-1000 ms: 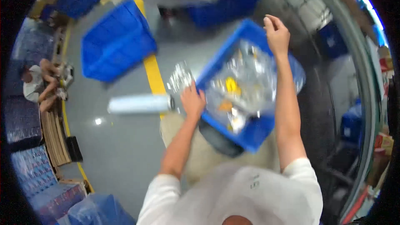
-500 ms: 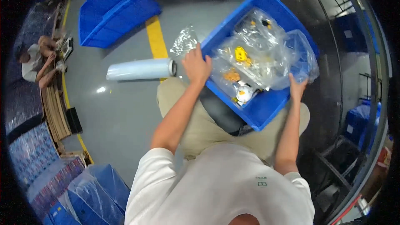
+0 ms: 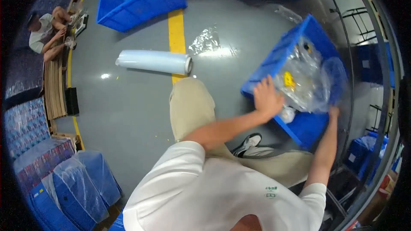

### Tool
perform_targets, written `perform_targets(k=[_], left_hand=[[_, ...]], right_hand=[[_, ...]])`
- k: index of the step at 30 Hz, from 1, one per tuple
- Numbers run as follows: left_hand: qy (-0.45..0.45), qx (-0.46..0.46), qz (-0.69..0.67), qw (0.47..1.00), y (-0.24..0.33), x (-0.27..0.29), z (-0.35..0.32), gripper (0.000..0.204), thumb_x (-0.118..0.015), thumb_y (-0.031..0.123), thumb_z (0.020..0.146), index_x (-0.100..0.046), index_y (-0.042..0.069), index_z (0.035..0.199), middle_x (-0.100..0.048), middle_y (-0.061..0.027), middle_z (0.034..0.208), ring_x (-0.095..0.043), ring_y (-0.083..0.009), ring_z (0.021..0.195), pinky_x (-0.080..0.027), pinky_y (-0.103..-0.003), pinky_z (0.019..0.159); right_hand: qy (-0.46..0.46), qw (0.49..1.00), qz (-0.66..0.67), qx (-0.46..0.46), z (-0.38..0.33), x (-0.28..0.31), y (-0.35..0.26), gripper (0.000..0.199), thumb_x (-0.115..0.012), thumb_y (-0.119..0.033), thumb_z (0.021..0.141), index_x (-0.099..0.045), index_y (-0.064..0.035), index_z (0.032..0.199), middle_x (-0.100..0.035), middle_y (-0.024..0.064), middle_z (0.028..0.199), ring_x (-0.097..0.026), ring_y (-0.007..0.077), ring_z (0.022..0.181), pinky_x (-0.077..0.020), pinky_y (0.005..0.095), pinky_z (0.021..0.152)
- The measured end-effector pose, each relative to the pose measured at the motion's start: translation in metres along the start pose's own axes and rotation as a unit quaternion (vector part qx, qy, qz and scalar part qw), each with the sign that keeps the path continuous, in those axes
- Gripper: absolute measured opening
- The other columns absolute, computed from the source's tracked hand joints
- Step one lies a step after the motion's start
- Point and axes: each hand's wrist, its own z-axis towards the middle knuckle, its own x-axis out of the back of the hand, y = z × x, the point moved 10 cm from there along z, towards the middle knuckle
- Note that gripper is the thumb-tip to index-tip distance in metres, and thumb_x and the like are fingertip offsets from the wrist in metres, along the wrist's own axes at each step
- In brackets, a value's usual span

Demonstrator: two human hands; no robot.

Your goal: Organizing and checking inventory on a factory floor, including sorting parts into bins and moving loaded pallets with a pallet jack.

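Observation:
A blue plastic bin (image 3: pixel 274 57) sits tilted on the right, in front of my body. Inside are crumpled clear plastic bags (image 3: pixel 302 70), a yellow piece (image 3: pixel 289 79) and a round white piece (image 3: pixel 287 114). My left hand (image 3: pixel 268 98) is closed on the bin's left rim, its fingers hooked over the edge. At the opposite side, near the close corner, my right hand (image 3: pixel 334 112) grips the rim; its fingers are partly hidden.
A roll of clear film (image 3: pixel 154 62) lies on the grey floor beside crumpled clear plastic (image 3: pixel 205 40). Another blue bin (image 3: pixel 141 2) stands far left. Metal racking (image 3: pixel 387 81) runs along the right. A person (image 3: pixel 47 34) sits far left, near flattened cardboard (image 3: pixel 55 90).
The bin has moved right, away from between my knees, with both hands on its rim. My left arm now reaches across my body, and a shoe has come into view.

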Motion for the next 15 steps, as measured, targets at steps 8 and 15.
perform_targets(k=[8,15], left_hand=[[-0.525,-0.187,-0.245,0.794,0.055,-0.127,-0.107,0.051,-0.058,0.024,0.074,-0.048,-0.004,0.115,-0.057,-0.0234,0.101,-0.054,-0.0365,0.095,-0.043,-0.042,0.082],[-0.163,-0.084,-0.266,0.946,-0.102,0.008,0.054,0.033,-0.052,0.027,0.083,-0.059,-0.002,0.098,-0.063,-0.016,0.08,-0.059,-0.023,0.072,-0.046,-0.036,0.067]], right_hand=[[0.345,0.897,0.137,0.24,-0.228,0.195,-0.183,0.058,-0.058,-0.042,0.078,-0.05,0.0025,0.114,-0.053,0.0246,0.11,-0.053,0.0385,0.099,-0.0426,0.0413,0.083],[0.04,0.958,0.222,0.176,-0.265,0.056,-0.16,0.054,-0.061,-0.039,0.077,-0.046,-0.0055,0.117,-0.059,0.0258,0.087,-0.058,0.0418,0.082,-0.0451,0.0459,0.075]])
